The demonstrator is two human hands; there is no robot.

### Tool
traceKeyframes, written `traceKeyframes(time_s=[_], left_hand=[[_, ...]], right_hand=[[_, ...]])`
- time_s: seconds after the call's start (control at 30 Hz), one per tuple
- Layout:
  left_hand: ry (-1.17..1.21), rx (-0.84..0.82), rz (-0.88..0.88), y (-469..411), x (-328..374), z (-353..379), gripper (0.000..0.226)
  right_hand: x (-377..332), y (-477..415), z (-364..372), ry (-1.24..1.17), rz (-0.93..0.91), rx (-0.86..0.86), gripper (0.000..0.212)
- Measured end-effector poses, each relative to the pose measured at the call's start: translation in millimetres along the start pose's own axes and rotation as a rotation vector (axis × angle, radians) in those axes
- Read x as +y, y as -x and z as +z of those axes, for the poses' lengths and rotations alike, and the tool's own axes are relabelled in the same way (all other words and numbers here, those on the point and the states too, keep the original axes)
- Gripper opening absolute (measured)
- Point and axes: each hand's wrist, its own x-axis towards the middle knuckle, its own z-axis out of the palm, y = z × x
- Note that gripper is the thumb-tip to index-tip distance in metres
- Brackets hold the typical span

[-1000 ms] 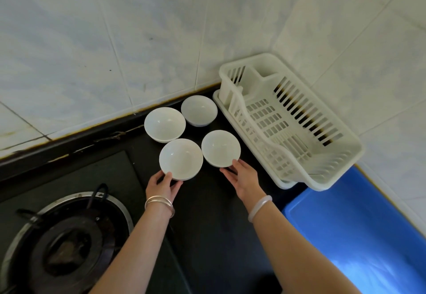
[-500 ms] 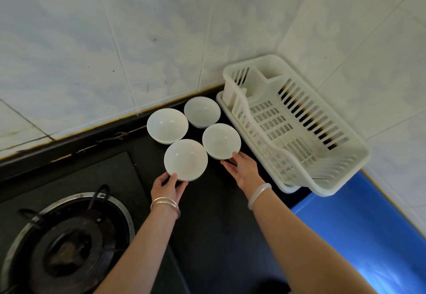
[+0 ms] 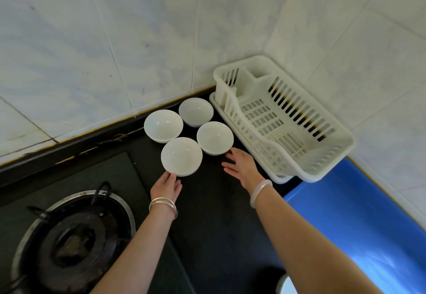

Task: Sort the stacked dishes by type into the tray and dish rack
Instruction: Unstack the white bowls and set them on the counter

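Observation:
Four white bowls stand upright in a cluster on the black counter: the near-left bowl (image 3: 181, 156), the near-right bowl (image 3: 215, 138), the far-left bowl (image 3: 163, 126) and the far-right bowl (image 3: 196, 111). My left hand (image 3: 166, 187) lies just below the near-left bowl, fingertips touching its rim. My right hand (image 3: 242, 167) is flat with fingers apart, just below and right of the near-right bowl, holding nothing. The white slatted dish rack (image 3: 332, 153) is empty to the right, by the wall corner. A blue tray (image 3: 359, 220) lies at the lower right.
A gas burner (image 3: 71, 243) with a metal ring sits at the lower left. Tiled walls close off the back and right. A white rounded object (image 3: 284, 285) peeks in at the bottom edge beside my right arm.
My right hand has slipped back from the near-right bowl's rim and opened flat. My left hand stays at the near-left bowl. The view has shifted slightly.

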Motion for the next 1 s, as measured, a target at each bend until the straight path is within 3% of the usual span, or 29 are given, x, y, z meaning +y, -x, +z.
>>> traceKeyframes(time_s=[0.27, 0.63, 0.7, 0.8, 1.0], left_hand=[[-0.411, -0.259, 0.065, 55, -54, -11, 0.037], [-1.121, -0.653, 0.337, 140, -169, -17, 0.034], [-1.218, -0.691, 0.356, 152, -186, -17, 0.037], [-1.302, -0.693, 0.373, 164, -205, -19, 0.042], [-1.197, -0.641, 0.341, 169, -218, -24, 0.043]], right_hand=[[33, 82, -75, 0.346, -0.175, 0.050, 0.027], [165, 203, -217, 0.802, -0.186, 0.529, 0.011], [183, 212, -228, 0.897, -0.145, 0.558, 0.017], [198, 217, -232, 0.881, -0.074, 0.538, 0.025], [200, 218, -224, 0.831, -0.093, 0.556, 0.011]])
